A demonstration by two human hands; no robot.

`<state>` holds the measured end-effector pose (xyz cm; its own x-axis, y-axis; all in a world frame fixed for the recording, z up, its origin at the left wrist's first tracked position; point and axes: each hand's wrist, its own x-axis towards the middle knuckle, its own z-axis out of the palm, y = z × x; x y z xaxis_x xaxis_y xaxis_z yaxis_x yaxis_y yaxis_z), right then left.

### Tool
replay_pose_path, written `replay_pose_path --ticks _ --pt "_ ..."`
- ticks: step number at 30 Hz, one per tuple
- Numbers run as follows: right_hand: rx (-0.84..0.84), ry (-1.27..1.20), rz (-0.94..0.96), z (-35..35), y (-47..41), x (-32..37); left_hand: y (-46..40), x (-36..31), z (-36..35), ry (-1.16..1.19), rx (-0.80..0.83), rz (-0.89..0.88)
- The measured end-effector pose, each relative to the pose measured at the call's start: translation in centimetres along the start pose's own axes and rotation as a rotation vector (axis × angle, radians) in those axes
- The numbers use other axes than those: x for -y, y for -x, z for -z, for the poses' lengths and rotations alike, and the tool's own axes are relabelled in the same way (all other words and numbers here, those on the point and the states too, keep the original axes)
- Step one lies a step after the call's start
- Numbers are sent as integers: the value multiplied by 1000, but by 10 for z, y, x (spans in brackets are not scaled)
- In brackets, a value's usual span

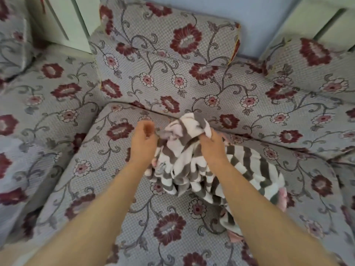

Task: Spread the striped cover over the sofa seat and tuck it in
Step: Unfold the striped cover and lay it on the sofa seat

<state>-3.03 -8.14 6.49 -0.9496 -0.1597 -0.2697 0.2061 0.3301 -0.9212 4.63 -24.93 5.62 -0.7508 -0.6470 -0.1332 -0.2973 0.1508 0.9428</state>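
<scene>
While the striped cover (194, 162) lay bunched in a heap on the sofa seat (96, 179), toward the seat's back and a little right of its middle, you had barely begun. None of it was spread flat, and most of the floral cushion showed bare around the pile. No edge looked tucked into the crease under the back cushion (165, 60). By my judgement, shaking it out, spreading and tucking were all left to do.

Your right hand (211, 144) had its fingers closed on a gathered fold at the top of the heap. Your left hand (143, 140) sat just beside the cloth with fingers curled; blur hid whether they pinched any.

I counted one cover, one seat cushion under it, and two hands.
</scene>
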Motion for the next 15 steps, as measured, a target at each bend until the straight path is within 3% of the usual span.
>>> replay_pose_path --ticks 1,3,5,7,12,13,15 --pt "-86 -98 -53 -2 -7 5 -4 19 4 -113 -9 61" --pt "-169 -336 -175 -1 -17 20 0 53 1 -312 241 177" --pt "-202 -516 -248 1 -24 36 8 73 -13 -328 588 261" --pt "-203 -616 -237 3 -25 51 14 79 -34 -238 707 332" --pt "-167 -697 -162 20 -17 68 -10 39 -66 361 432 720" --pt "-181 -666 -134 28 -15 71 -23 29 -62 446 338 725" --pt "-231 -611 -72 43 -12 76 -57 6 -44 361 156 538"
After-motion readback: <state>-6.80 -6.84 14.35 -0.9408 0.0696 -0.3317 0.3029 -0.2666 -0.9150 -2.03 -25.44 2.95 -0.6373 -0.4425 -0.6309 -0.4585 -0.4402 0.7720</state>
